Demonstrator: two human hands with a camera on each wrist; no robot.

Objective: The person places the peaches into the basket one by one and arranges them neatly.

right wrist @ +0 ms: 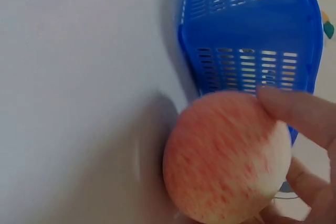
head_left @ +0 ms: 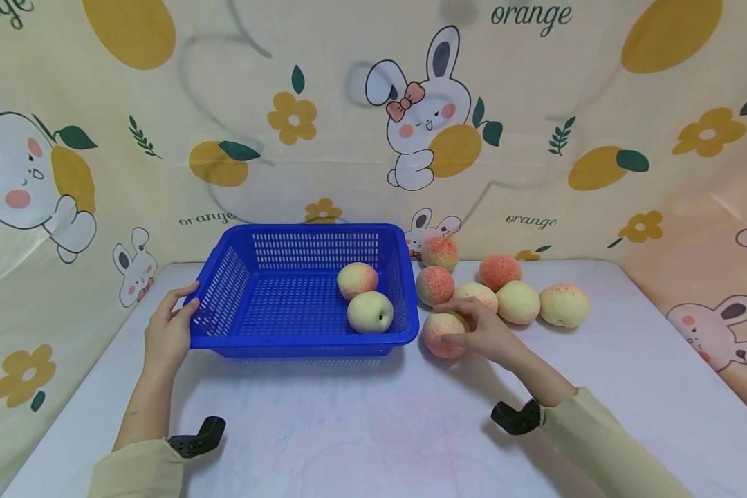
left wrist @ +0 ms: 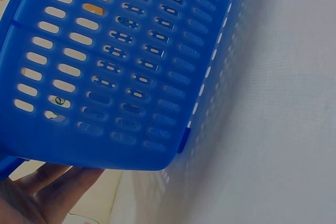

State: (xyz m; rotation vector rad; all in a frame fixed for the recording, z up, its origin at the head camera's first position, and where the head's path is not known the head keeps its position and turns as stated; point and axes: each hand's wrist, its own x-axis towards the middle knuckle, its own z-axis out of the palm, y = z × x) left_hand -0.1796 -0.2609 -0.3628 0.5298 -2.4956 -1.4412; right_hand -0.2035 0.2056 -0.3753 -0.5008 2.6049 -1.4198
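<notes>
- At the bottom edge of the frame, the two forearms are covered by a left sleeve and a right sleeve, both pale.
- Just above the cuffs, a black device is worn on each wrist, the left device at lower left and the right device at lower right.
- The lower part of the frame is filled by a white table.
- Right of centre, a red-flushed peach is gripped between the thumb and fingers of the right hand, just beside the basket; whether its weight is borne by the table cannot be told.
- At centre left, the rim of a blue basket is held by the left hand, thumb and fingers bent over its side.
- In the basket's right part, a pale peach and a blushed peach are held, one behind the other.
- Beyond the right hand, six loose peaches are grouped.
- Across the top, a printed cloth is hung, decorated with rabbits and oranges.
</notes>
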